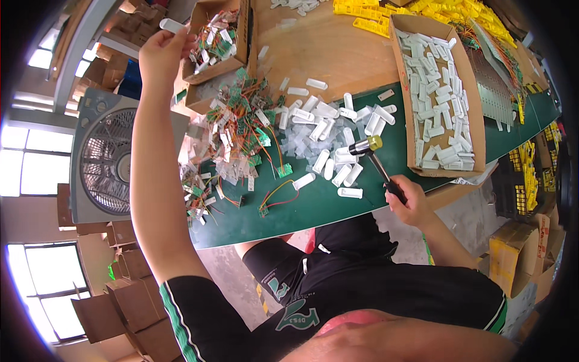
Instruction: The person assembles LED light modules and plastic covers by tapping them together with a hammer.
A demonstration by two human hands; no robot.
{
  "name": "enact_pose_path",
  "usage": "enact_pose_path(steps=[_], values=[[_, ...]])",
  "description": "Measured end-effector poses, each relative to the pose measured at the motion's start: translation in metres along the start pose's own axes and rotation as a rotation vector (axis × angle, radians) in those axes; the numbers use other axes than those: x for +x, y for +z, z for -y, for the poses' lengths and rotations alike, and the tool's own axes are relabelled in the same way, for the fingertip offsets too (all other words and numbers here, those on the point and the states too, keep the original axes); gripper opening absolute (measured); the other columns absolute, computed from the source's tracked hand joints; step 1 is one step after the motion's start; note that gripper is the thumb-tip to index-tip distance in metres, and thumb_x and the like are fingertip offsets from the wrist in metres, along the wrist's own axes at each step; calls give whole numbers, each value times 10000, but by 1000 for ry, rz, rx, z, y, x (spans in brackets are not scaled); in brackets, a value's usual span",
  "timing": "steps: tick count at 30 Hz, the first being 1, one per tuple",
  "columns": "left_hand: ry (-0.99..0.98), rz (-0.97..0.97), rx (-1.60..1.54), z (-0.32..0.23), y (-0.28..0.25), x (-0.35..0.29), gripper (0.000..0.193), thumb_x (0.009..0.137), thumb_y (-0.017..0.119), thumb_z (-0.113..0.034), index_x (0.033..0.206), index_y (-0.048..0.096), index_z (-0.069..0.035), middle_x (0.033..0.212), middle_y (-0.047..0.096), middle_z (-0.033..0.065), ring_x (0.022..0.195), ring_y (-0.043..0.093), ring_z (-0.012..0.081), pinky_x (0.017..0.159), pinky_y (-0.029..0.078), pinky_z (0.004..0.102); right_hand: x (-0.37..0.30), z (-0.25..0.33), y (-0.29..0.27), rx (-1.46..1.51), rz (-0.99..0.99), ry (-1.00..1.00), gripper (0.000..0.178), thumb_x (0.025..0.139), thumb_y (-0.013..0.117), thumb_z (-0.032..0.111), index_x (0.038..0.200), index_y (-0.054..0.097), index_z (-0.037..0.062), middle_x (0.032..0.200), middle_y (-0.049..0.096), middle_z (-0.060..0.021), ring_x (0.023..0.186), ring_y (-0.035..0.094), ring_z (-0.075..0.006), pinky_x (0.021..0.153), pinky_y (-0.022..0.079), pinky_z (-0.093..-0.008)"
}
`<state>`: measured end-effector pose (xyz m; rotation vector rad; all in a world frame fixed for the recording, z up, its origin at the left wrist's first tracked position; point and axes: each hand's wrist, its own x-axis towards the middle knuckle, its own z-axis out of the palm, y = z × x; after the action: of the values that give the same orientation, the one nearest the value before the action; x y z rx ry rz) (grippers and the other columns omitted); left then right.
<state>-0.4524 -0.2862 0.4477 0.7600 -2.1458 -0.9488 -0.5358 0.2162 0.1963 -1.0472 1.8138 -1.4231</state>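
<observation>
My left hand point(161, 57) is raised at the far left, its fingers pinching a small white plastic casing point(173, 25) beside a cardboard box point(246, 36) of wired circuit boards and white parts. My right hand point(411, 202) grips the black handle of a small mallet point(379, 166). The mallet's metal head, with a yellow face, hovers or rests by the loose white casings point(325, 110) on the green tabletop point(325, 208); contact cannot be made out. A single casing with wires and a circuit board point(304, 181) lies near the front.
A tangle of wired green circuit boards point(241, 120) lies left of the casings. A shallow cardboard box point(476, 133) of white casings stands right. Yellow plastic parts point(371, 25) lie at the back. A grey box fan point(105, 154) stands beyond my left arm.
</observation>
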Motion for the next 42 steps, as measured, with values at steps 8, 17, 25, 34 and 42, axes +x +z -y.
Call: enact_pose_path(steps=[8,17,25,34,42], values=[[-174,31,193,76,-45,149,508,937,725,-133,1297,518,160,1065,700,139,882,711,191,808,583,266,6,14,8,184,-45,84,216,964,653,119,1130,603,-10,750,560,-6,633,495,-72,574,414,-250],[-142,71,-191,101,-4,24,290,1055,593,-211,1238,634,9,1021,746,66,601,621,73,513,458,207,10,11,18,187,-226,123,200,981,649,139,1129,608,12,776,611,-17,637,569,-71,573,470,-257],[-114,487,-400,38,49,-187,153,1030,622,-152,1081,687,-24,917,733,54,617,638,78,529,489,220,3,5,24,47,-362,52,149,968,656,105,1076,614,12,764,587,3,627,561,-63,566,463,-250],[-218,319,-247,97,62,-305,160,1005,629,-82,1114,695,15,896,726,88,662,671,117,576,514,259,13,6,31,176,-351,94,130,1015,647,153,1063,601,42,758,577,26,570,511,-28,481,399,-204],[-39,231,82,102,56,-300,155,963,654,-60,1100,711,-18,925,699,102,665,663,155,601,509,303,15,3,23,275,-338,89,148,1009,643,117,1111,599,20,769,581,1,567,511,-37,480,403,-212]])
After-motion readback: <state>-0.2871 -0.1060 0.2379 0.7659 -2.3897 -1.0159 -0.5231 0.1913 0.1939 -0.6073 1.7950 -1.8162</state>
